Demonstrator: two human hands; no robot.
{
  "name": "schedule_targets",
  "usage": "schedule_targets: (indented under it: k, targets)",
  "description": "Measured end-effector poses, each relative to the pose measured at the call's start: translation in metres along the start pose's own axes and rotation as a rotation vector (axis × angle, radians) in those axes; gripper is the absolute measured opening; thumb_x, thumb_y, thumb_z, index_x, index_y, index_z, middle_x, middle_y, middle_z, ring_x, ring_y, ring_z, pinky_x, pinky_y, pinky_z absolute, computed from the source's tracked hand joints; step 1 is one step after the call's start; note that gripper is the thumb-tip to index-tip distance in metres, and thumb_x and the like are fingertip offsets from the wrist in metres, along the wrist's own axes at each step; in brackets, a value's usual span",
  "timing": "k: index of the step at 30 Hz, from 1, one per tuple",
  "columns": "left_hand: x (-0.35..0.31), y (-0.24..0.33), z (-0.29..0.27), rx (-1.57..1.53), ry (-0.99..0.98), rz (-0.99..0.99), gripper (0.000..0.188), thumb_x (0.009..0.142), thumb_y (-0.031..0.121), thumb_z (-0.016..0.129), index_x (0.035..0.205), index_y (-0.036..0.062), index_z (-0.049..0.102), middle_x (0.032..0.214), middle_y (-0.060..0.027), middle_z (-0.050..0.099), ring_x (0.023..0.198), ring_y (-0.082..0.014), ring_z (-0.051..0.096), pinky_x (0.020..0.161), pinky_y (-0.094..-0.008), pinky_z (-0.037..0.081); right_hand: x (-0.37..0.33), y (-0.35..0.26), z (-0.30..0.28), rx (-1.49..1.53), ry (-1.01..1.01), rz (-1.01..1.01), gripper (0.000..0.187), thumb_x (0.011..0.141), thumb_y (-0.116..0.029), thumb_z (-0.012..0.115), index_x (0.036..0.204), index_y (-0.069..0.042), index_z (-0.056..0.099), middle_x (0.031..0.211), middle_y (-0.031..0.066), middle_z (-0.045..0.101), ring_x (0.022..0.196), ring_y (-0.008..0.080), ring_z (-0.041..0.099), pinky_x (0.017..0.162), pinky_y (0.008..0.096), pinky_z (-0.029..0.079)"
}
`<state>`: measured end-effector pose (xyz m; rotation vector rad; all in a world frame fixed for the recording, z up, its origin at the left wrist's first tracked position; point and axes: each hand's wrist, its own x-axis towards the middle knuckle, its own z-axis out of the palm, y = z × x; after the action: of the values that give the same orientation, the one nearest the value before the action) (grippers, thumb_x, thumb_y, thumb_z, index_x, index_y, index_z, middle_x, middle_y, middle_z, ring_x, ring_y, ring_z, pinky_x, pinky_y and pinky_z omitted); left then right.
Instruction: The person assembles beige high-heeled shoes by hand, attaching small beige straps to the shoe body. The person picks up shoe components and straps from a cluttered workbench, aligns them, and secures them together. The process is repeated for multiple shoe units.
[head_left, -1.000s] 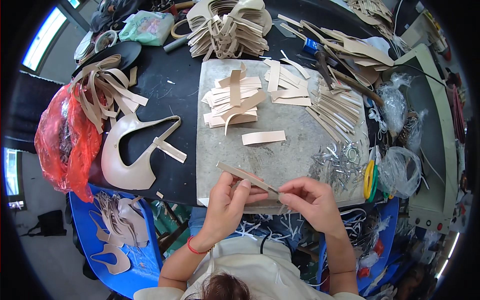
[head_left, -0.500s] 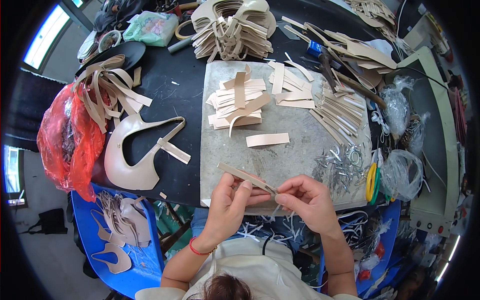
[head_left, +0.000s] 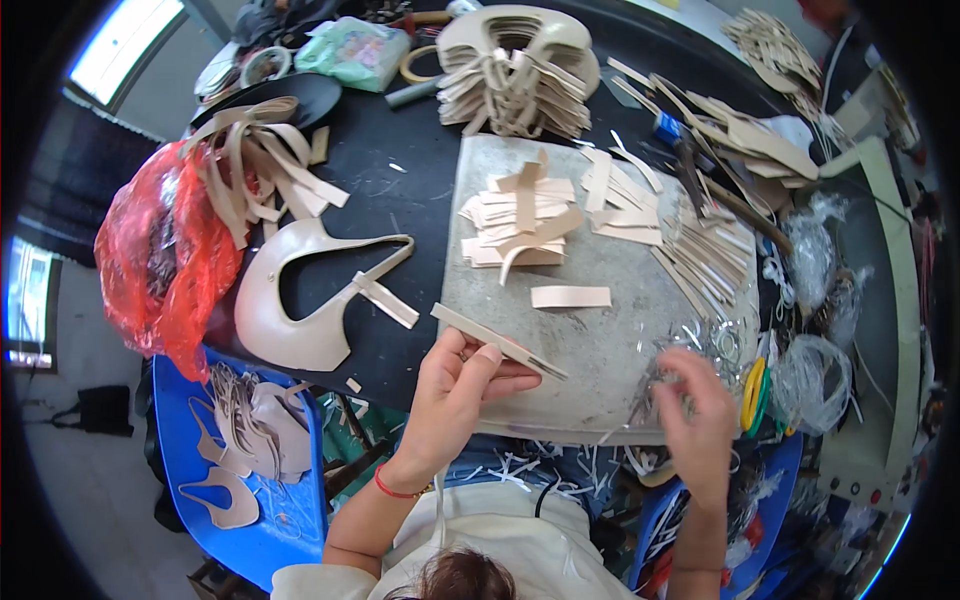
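Left blue container (head_left: 172, 410) held beige cut pieces (head_left: 280, 430); right blue container (head_left: 787, 465) held mixed scraps (head_left: 745, 545). Beige strip (head_left: 470, 328) slanted above mat (head_left: 600, 340), long axis from far left to near right, split end pointing near right. Left hand (head_left: 452, 400) pinched it mid-length, thumb above, fingers beneath. Right hand (head_left: 700, 415), blurred, stood apart; could not tell whether it held anything.

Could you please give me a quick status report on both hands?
Left hand pinching beige strip. Right hand blurred, apart from strip; grip unclear. Small scraps on grey board, near right hand.
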<state>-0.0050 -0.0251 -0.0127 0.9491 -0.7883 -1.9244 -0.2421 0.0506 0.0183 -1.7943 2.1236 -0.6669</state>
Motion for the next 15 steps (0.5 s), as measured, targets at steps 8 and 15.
schedule_targets:
  k: [8, 15]
  targets:
    - [-0.005, -0.011, 0.005, 0.274, 0.043, 0.144, 0.018, 0.092, 0.008, 0.052, 0.106, -0.0023, 0.056, 0.104, -0.0089, 0.061, 0.097, -0.0142, 0.059, 0.085, -0.0277, 0.047, 0.02, -0.08, 0.037, -0.037, 0.043, -0.595, 0.032, 0.079, 0.001, 0.061, 0.111, 0.002, 0.058, 0.112, 0.0192, 0.06, 0.096, 0.0303, 0.061, 0.08, 0.0351, 0.049]
    - [0.015, 0.062, -0.083, 1.55, 0.387, 0.66, 0.026, 0.081, 0.007, 0.063, 0.106, -0.0008, 0.06, 0.1, -0.015, 0.06, 0.094, -0.0324, 0.058, 0.084, -0.0372, 0.045, 0.03, -0.07, 0.039, 0.288, 0.038, -0.253, 0.017, 0.085, 0.002, 0.058, 0.101, 0.001, 0.061, 0.086, 0.0153, 0.063, 0.076, 0.0268, 0.064, 0.068, 0.0312, 0.05]
